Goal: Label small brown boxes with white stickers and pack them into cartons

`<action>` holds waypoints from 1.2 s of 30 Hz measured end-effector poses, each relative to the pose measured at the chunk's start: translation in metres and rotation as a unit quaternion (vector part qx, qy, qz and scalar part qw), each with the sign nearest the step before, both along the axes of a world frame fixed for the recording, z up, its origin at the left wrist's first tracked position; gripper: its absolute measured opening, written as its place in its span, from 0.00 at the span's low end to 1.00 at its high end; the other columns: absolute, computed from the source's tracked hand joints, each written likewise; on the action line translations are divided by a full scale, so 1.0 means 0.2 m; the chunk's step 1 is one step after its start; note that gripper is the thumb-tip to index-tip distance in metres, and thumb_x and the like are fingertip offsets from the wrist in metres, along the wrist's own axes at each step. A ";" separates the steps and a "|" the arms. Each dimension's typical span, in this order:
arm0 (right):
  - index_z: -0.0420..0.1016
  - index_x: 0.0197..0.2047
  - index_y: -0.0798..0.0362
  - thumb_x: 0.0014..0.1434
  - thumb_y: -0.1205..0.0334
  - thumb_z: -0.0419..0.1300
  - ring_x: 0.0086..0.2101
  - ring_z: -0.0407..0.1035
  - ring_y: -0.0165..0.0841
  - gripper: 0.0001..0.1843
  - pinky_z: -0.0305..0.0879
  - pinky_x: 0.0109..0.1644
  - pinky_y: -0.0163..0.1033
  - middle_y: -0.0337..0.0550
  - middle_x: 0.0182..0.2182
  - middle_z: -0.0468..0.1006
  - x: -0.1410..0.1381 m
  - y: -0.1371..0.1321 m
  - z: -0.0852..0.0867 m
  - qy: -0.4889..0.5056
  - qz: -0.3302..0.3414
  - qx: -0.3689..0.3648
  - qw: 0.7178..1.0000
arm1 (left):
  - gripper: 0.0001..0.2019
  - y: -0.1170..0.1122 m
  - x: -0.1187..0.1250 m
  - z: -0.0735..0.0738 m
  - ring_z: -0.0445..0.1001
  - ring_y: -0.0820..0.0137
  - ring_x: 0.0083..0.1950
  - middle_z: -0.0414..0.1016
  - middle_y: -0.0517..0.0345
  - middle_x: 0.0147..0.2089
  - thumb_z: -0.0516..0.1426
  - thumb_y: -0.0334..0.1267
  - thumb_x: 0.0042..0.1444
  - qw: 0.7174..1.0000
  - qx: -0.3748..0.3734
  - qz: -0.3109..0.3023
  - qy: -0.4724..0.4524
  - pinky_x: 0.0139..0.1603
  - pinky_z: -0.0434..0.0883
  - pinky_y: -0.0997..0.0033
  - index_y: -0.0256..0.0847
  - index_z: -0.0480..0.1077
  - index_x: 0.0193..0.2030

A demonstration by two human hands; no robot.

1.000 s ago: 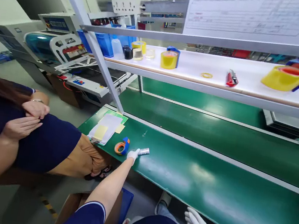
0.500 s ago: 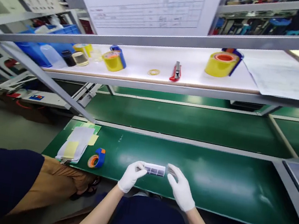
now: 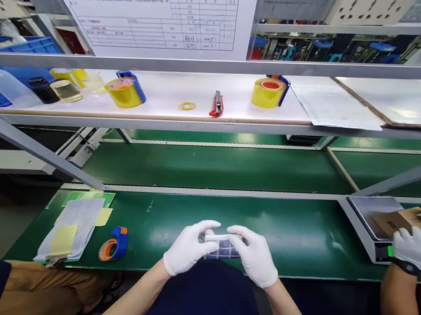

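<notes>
Both my hands wear white gloves and meet over the near edge of the green bench [image 3: 302, 236]. Between them is a small silvery packet with dark squares [image 3: 222, 247]. My left hand [image 3: 188, 244] grips its left end with curled fingers. My right hand [image 3: 254, 255] grips its right end, one finger lying along the top. Much of the packet is hidden by my fingers.
A blue tape dispenser [image 3: 113, 243] and a stack of papers [image 3: 71, 228] lie at the left. A scale [image 3: 374, 220] stands at the right, where another person's gloved hands [image 3: 414, 245] hold a brown box. The shelf [image 3: 203, 100] carries yellow tape rolls, a red cutter and jars.
My view has swung right. My left hand brought the packet in from the far left, my right hand came up from my lap, and both now close on it.
</notes>
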State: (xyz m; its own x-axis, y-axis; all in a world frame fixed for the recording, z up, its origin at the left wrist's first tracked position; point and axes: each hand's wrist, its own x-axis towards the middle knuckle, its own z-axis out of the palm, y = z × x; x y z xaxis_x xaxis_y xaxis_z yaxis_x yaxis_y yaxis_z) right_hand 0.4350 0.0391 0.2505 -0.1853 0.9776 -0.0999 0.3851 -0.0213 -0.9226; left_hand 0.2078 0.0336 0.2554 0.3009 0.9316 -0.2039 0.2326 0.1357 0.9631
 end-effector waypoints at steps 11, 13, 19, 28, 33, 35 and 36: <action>0.81 0.45 0.47 0.62 0.54 0.61 0.39 0.74 0.37 0.11 0.70 0.45 0.40 0.40 0.40 0.82 -0.01 -0.02 0.09 -0.053 0.027 0.030 0.998 | 0.07 0.03 0.00 0.06 0.80 0.63 0.43 0.83 0.59 0.42 0.64 0.40 0.59 1.000 -0.002 0.003 0.020 0.45 0.74 0.68 0.45 0.80 0.44; 0.81 0.45 0.47 0.62 0.56 0.62 0.40 0.74 0.37 0.10 0.69 0.46 0.40 0.40 0.40 0.82 -0.02 -0.02 0.10 -0.062 0.031 0.042 0.997 | 0.07 0.02 0.00 0.06 0.80 0.64 0.41 0.83 0.59 0.40 0.64 0.42 0.60 1.000 -0.008 0.002 0.028 0.44 0.74 0.68 0.45 0.81 0.42; 0.79 0.37 0.48 0.62 0.59 0.61 0.36 0.72 0.34 0.05 0.66 0.43 0.38 0.37 0.35 0.80 -0.06 -0.04 0.12 -0.049 0.050 0.008 0.998 | 0.05 -0.01 -0.02 0.07 0.80 0.64 0.40 0.83 0.59 0.38 0.65 0.40 0.58 0.999 -0.035 0.018 0.007 0.42 0.75 0.69 0.44 0.81 0.39; 0.75 0.33 0.49 0.62 0.57 0.62 0.30 0.70 0.31 0.07 0.65 0.37 0.36 0.33 0.28 0.77 -0.15 -0.07 0.09 -0.030 0.027 -0.065 0.997 | 0.07 -0.05 -0.11 0.00 0.79 0.65 0.39 0.82 0.58 0.37 0.64 0.42 0.59 0.998 -0.057 0.021 -0.025 0.42 0.74 0.69 0.42 0.80 0.38; 0.78 0.41 0.49 0.62 0.56 0.64 0.33 0.72 0.33 0.07 0.69 0.41 0.39 0.37 0.35 0.81 -0.20 -0.10 0.05 -0.069 -0.017 -0.006 0.997 | 0.10 -0.05 -0.15 -0.02 0.80 0.63 0.41 0.83 0.55 0.39 0.65 0.45 0.58 0.993 -0.086 0.060 -0.058 0.45 0.76 0.67 0.40 0.81 0.38; 0.79 0.47 0.48 0.63 0.57 0.64 0.37 0.73 0.35 0.10 0.71 0.46 0.42 0.41 0.43 0.81 -0.21 -0.12 0.04 -0.093 -0.038 0.065 0.993 | 0.10 -0.05 -0.17 -0.03 0.80 0.62 0.42 0.83 0.55 0.39 0.65 0.45 0.58 0.992 -0.088 0.072 -0.053 0.45 0.76 0.67 0.39 0.81 0.37; 0.79 0.49 0.48 0.64 0.58 0.64 0.40 0.74 0.36 0.11 0.72 0.49 0.43 0.43 0.47 0.80 -0.21 -0.12 0.04 -0.105 -0.047 0.098 0.989 | 0.10 -0.05 -0.18 -0.04 0.80 0.63 0.42 0.84 0.55 0.39 0.65 0.45 0.58 0.992 -0.089 0.076 -0.051 0.46 0.76 0.67 0.39 0.81 0.37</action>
